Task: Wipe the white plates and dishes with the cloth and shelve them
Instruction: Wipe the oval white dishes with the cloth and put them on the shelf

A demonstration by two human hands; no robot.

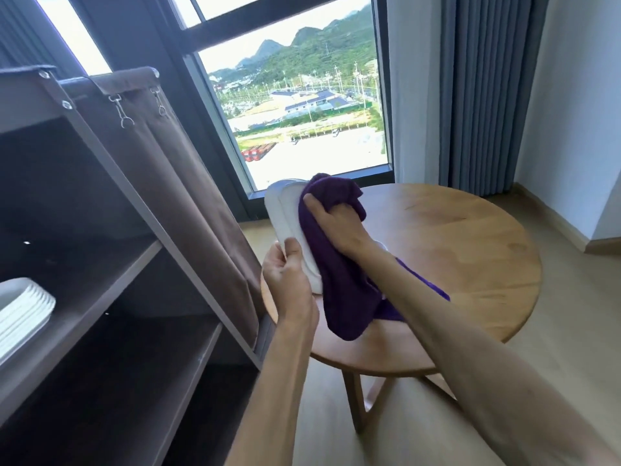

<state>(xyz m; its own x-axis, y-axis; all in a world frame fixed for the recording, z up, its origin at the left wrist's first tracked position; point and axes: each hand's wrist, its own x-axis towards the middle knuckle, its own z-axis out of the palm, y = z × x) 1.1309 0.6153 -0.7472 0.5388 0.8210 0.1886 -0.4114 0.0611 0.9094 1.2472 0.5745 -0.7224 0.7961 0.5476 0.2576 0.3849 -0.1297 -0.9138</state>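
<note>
Above round wooden table [470,250], tilted white oval dish [285,213] under bunched purple cloth [336,284]

Bright daylight from window [295,105], sky blown out; shelving unit [100,264] dim; wide-angle edge warp, slight softness.

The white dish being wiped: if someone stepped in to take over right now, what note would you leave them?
Left hand: its grip pinches the near edge of the white oblong dish, held tilted above the round wooden table.
Right hand: presses the bunched purple cloth against the dish.
Done: a stack of white plates sits on the dark shelf unit, at left.
Left: finish wiping this dish and shelve it. No other unwiped dishes are in view.
</note>
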